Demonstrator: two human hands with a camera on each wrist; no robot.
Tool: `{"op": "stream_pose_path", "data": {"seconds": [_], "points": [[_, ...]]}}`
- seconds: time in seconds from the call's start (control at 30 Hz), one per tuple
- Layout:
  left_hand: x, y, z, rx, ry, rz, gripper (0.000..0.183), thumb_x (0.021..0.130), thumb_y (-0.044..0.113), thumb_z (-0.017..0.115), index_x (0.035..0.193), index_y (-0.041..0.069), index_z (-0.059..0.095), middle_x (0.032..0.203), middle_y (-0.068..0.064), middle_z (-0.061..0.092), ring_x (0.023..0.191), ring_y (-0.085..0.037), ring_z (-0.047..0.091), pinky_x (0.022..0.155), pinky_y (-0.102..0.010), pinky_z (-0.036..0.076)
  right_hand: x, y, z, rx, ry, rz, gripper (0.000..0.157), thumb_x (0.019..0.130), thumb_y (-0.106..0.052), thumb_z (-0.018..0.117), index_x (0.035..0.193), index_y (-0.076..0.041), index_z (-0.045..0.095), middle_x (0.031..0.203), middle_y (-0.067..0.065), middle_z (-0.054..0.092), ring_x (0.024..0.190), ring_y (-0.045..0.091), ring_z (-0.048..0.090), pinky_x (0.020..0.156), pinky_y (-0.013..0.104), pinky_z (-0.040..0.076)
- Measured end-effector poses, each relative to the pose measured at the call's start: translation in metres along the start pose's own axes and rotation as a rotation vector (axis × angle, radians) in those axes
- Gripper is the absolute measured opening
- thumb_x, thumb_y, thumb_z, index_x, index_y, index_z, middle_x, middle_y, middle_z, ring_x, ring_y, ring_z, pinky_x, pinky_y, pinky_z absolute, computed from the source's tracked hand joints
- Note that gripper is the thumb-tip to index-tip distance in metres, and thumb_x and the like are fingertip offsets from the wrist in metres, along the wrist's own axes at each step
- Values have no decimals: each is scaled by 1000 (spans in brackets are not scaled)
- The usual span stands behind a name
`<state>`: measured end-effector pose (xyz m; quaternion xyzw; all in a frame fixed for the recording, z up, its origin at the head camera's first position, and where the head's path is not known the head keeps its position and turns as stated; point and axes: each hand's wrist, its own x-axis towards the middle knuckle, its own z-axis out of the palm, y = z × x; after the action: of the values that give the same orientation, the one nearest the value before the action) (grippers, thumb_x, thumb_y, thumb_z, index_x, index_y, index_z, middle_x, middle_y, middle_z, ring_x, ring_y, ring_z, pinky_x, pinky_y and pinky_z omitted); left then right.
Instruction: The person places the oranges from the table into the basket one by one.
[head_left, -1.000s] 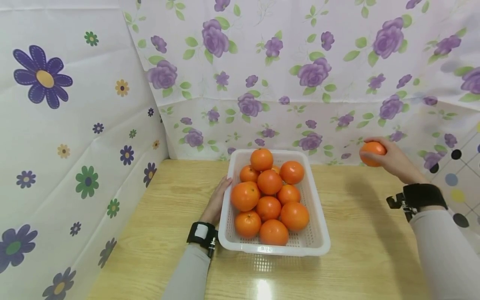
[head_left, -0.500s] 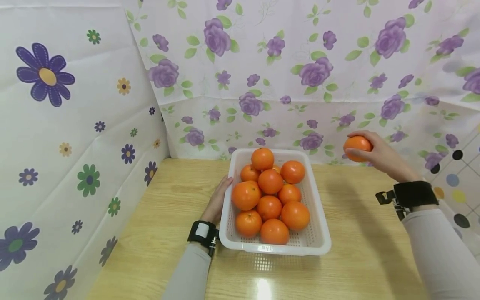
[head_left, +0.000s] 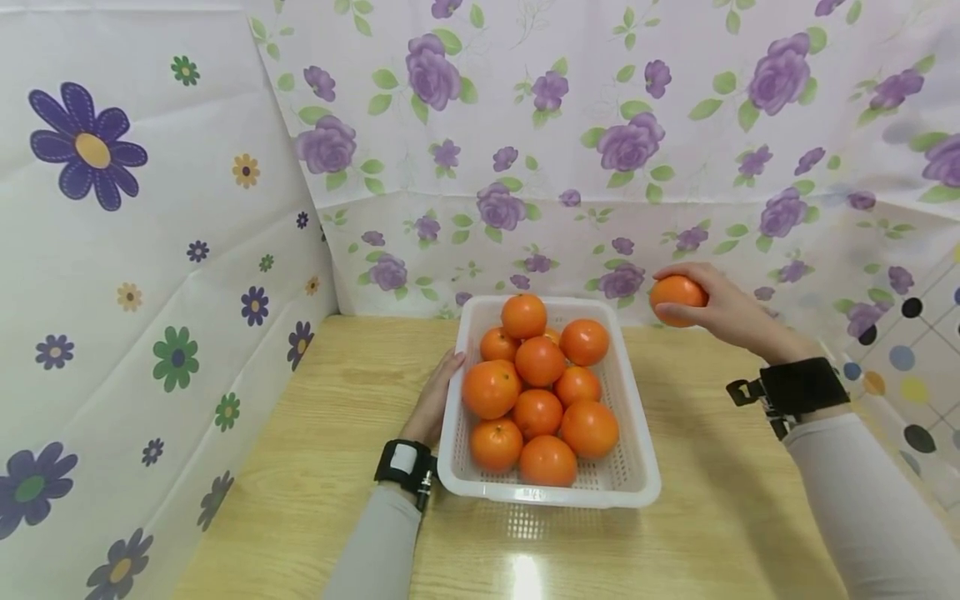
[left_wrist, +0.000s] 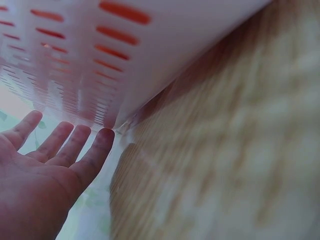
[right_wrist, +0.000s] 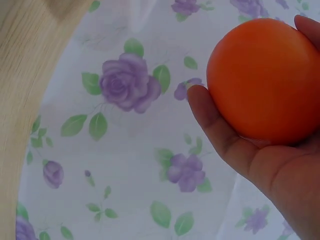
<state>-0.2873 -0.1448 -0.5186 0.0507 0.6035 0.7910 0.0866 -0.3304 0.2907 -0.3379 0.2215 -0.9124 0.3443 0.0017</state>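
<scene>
My right hand (head_left: 723,308) grips an orange (head_left: 678,301) in the air, to the right of a white plastic basket (head_left: 645,467). In the right wrist view the thumb and fingers curl round the orange (right_wrist: 265,82). Several more oranges (head_left: 539,362) lie heaped in the basket. My left hand (head_left: 433,402) rests along the basket's left side. In the left wrist view its fingers (left_wrist: 92,155) are nearly straight, with the tips right at the slotted basket wall (left_wrist: 85,75).
A light wooden table (head_left: 322,467) bears the basket. Behind it hangs a cloth with purple roses (head_left: 630,143), and a flower-patterned sheet (head_left: 176,275) covers the left side. At the right a dotted sheet (head_left: 926,367) borders the table.
My right hand has carried the orange leftward, closer to the basket. The left hand and the basket stay where they were.
</scene>
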Motion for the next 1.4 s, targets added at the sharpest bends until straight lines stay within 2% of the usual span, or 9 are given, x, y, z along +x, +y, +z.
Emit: {"op": "stream_pose_path", "data": {"seconds": [0.23, 0.4, 0.6, 0.83, 0.97, 1.2, 1.4], "points": [[1, 0, -1, -5, -4, 2, 67, 107, 55, 46, 165, 26, 26, 165, -9, 33, 144, -29, 37, 119, -54, 31, 7, -19, 7, -5, -35, -42, 51, 100, -27, 72, 146, -16, 53, 147, 18, 42, 110, 35, 53, 83, 45, 47], [1, 1, 0, -5, 0, 10, 69, 106, 56, 48, 165, 26, 28, 165, -8, 33, 144, -29, 38, 119, -54, 31, 12, -32, 15, -25, -49, -87, 48, 99, -30, 74, 142, -21, 57, 141, 13, 49, 108, 32, 55, 82, 44, 49], [2, 2, 1, -5, 5, 5, 71, 104, 58, 50, 164, 27, 29, 165, -7, 34, 145, -28, 37, 120, -53, 30, 16, -45, 24, -3, -77, -128, 43, 97, -28, 76, 137, -24, 62, 143, 11, 48, 113, 31, 52, 86, 46, 49], [1, 4, 1, 18, 17, 0, 70, 105, 59, 48, 164, 26, 28, 164, -9, 34, 144, -29, 38, 118, -54, 32, 20, -56, 38, 10, -162, -211, 44, 96, -24, 78, 137, -21, 61, 144, 10, 47, 116, 29, 53, 92, 47, 51], [0, 4, 1, 18, 34, -17, 70, 104, 60, 49, 163, 28, 29, 163, -6, 35, 144, -29, 38, 118, -54, 32, 21, -63, 46, -10, -215, -252, 43, 97, -27, 77, 137, -21, 61, 137, 9, 49, 110, 27, 55, 90, 44, 53], [-1, 2, 0, 20, 24, -9, 71, 104, 60, 49, 163, 28, 29, 163, -7, 35, 144, -29, 39, 118, -54, 33, 22, -80, 64, -77, -311, -256, 43, 96, -37, 77, 135, -29, 61, 133, 7, 50, 103, 25, 60, 85, 41, 54], [-1, 2, 0, 19, 17, -10, 71, 104, 61, 49, 164, 29, 28, 164, -7, 35, 144, -29, 38, 118, -54, 33, 22, -92, 80, -85, -378, -280, 44, 95, -35, 78, 134, -22, 64, 136, 7, 50, 115, 27, 54, 95, 47, 50]]}}
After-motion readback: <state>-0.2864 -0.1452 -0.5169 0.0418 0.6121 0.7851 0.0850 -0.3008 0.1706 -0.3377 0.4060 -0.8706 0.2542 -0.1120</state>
